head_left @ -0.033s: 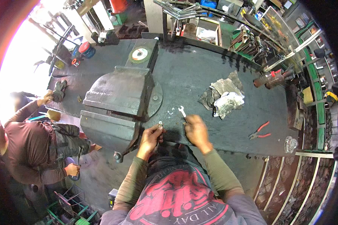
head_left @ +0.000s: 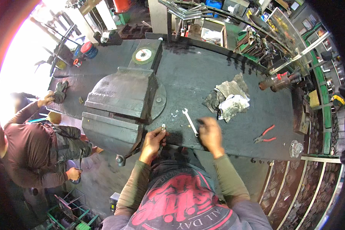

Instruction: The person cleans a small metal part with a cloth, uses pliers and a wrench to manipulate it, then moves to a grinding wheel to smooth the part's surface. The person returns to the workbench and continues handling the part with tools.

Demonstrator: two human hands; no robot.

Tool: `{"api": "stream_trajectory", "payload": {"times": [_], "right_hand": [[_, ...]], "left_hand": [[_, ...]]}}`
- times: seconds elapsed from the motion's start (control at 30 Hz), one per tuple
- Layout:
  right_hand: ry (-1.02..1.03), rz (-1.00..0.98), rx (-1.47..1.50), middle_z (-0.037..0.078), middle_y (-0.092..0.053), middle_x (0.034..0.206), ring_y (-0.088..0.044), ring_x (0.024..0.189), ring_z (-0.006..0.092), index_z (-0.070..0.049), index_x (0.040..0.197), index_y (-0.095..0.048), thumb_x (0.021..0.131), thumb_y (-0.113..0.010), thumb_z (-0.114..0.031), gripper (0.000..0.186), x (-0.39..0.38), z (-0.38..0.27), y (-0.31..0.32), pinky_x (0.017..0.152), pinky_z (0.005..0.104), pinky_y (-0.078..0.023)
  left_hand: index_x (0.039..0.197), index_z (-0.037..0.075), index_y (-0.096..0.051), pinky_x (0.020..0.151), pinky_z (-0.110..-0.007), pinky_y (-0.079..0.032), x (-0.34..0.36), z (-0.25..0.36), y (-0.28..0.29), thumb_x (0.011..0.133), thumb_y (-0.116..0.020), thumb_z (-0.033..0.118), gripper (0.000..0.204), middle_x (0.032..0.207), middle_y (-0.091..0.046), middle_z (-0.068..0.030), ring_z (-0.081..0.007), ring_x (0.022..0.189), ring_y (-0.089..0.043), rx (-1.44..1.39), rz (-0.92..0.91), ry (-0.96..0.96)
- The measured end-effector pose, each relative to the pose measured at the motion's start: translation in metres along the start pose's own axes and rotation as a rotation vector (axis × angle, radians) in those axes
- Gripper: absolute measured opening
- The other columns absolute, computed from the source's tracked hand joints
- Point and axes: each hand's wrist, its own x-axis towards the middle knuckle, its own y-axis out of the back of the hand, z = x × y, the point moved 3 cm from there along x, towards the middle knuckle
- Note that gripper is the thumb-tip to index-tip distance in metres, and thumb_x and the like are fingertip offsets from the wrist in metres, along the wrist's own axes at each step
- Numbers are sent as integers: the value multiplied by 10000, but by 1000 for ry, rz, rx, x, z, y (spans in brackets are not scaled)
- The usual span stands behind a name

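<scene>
Near the front edge of the bench, my left hand [head_left: 152, 143] is closed, its thumb and fingers pinching a small shiny metal piece [head_left: 163, 127]. What kind of part it is cannot be made out. A combination wrench [head_left: 190, 121] lies on the dark benchtop [head_left: 184, 76], its open end pointing away from me and its ring end near my right hand [head_left: 212, 137]. That hand hovers just right of the wrench, apart from it. Its fingers are smeared by motion, so their grip does not show. Small pale bits [head_left: 174, 114] lie left of the wrench.
A large bench vise [head_left: 120, 94] stands left of my hands, with a grinding disc [head_left: 143, 56] behind it. Crumpled rags [head_left: 230, 97], red-handled pliers [head_left: 265, 135] and a round metal part [head_left: 296, 148] lie to the right. Another person [head_left: 34, 153] works at the far left.
My right hand has let go of the wrench and moved right. The wrench now lies fully in sight on the bench. My left hand has hardly moved.
</scene>
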Motion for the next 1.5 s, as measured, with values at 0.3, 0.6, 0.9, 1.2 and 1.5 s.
{"api": "stream_trajectory", "payload": {"times": [0.3,0.6,0.9,1.2,1.5], "right_hand": [[-372,-419,-947,74,-392,1630,-471,1408,354,-200,1568,-418,727,-763,44,941,-77,218,230,1119,496,-494],[-216,-488,-1008,76,-530,1514,-481,1421,331,-154,1442,-539,787,-792,-116,704,-79,277,284,1098,521,-451],[-327,-346,-832,168,-612,1199,-605,1176,415,-43,1214,-587,844,-772,-218,449,-110,276,276,935,545,-520],[-439,274,-300,165,-620,803,-658,741,331,4,1035,-590,1016,-614,-317,323,-140,220,202,662,478,-516],[-222,-9,136,176,-599,1050,-633,945,405,-19,1241,-546,774,-716,-62,499,-48,-83,59,801,469,-538]], "left_hand": [[1037,46,-702,590,-251,-492,3,4,2,1041,-645,206,170,831,-689,-8,-75,671,-564,-18,-106,126],[1145,-38,-698,652,-281,-533,4,7,-27,1027,-651,114,198,1006,-735,-84,-117,732,-606,-59,-187,196],[1203,-28,-686,669,-292,-562,-7,-2,-31,1052,-634,170,254,1010,-730,-81,-122,780,-646,-130,-110,169],[1236,-6,-699,649,-275,-532,-8,24,-52,1063,-608,203,286,974,-706,-37,-93,740,-601,186,-79,69],[1173,15,-730,634,-268,-514,2,21,-61,1074,-590,208,258,902,-694,3,-81,730,-593,338,-102,44]]}}
